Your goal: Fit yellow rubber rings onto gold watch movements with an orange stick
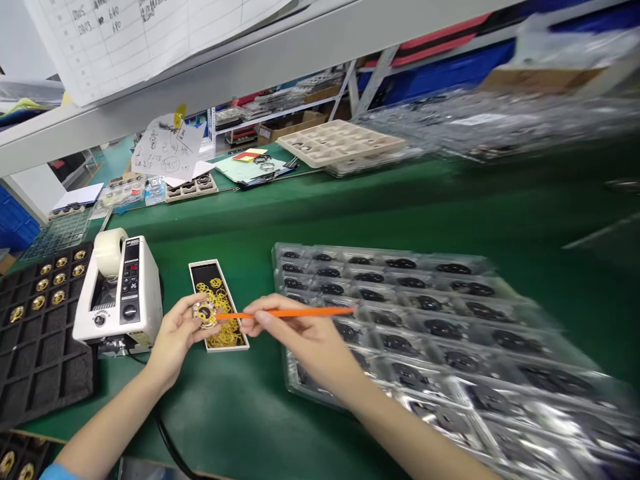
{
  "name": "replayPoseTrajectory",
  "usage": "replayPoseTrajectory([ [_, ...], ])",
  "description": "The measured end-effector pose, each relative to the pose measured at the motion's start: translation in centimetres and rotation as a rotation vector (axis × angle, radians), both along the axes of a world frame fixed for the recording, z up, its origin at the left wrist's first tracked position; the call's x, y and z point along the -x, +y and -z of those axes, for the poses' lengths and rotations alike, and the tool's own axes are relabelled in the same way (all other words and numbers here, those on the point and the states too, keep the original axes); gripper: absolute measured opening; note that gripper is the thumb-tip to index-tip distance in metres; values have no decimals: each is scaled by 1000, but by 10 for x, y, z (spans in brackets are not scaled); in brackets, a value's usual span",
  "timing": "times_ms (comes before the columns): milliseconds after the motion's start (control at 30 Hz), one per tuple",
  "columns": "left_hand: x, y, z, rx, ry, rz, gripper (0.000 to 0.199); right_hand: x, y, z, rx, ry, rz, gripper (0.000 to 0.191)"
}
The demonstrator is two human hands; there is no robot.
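Between the thumb and fingers of my left hand is a small round gold-and-silver part with a dark centre. My right hand grips an orange stick, and its tip touches or nearly touches the right side of the round part. Just beneath both hands lies a white-rimmed box with many thin yellow rings on a black bottom.
A white tape dispenser stands left of the box. Farther left is a black compartment tray holding gold parts. Clear plastic trays with black parts spread across the right. A metal shelf beam crosses above.
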State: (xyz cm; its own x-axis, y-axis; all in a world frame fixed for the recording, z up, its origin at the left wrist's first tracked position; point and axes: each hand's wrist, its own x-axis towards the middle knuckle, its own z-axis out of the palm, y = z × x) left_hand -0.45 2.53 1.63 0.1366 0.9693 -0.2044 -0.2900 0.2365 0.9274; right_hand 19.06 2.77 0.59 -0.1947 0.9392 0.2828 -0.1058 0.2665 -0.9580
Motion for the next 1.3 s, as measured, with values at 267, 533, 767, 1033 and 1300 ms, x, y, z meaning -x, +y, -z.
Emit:
replayPoseTrajectory([
  [267, -8, -4, 27, -44, 4, -73, 39, 23, -14, 35, -188, -184, 181, 21],
  [533, 1, -1, 26, 72, -159, -24, 39, 15, -11, 39, -982, -626, -29, 26],
  [767, -2, -6, 28, 92, -137, 56, 40, 9, -19, 34, -858, -538, 180, 20],
  [1033, -7, -17, 35, 67, -118, 142, 43, 15, -18, 40, -727, -454, 235, 37],
  [1300, -4, -10, 34, 171, -140, 122, 40, 8, -11, 44, -1062, -793, 81, 28],
])
